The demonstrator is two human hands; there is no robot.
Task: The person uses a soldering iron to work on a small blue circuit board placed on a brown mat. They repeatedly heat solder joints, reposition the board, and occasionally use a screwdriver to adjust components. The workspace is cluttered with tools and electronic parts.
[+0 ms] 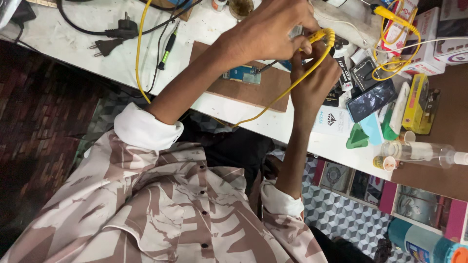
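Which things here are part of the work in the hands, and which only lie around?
In use: left hand, right hand, yellow-handled soldering iron, circuit board, wooden board.
Lying about: black plugs, screwdriver, phone, clear bottle.

We have a single head-worn view, looking steeply down and tilted, close over our own forearms; the white counter (122, 63) runs from nine o'clock toward four o'clock, our patterned shirt (161, 209) filling the six o'clock edge.

Left hand (273, 29) hides most of the yellow-handled soldering iron (321, 35); small blue circuit board (242, 74) detail too small to resolve
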